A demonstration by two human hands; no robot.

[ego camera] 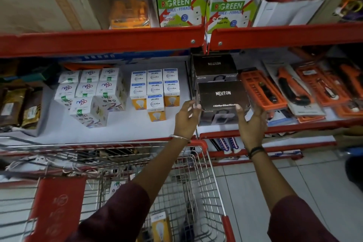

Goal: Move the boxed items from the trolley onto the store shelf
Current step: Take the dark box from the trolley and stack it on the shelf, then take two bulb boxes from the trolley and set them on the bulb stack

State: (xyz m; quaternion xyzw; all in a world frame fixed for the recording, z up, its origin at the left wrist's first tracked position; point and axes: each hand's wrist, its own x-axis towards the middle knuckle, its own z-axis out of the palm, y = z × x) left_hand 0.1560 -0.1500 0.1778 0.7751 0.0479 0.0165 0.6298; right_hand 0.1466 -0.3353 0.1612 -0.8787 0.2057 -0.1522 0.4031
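Hands flank a dark Neuton box (223,95) on the store shelf (121,129): the left hand (186,117) touches its left edge with its fingertips, the right hand (252,119) cups its right corner, fingers spread. Behind it sits a second Neuton box (214,67). Below the wrists stands the wire trolley (196,179), a bulb box (160,227) inside.

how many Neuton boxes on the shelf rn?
2: front box between both hands at the shelf edge, back box right behind it. More may be hidden underneath.
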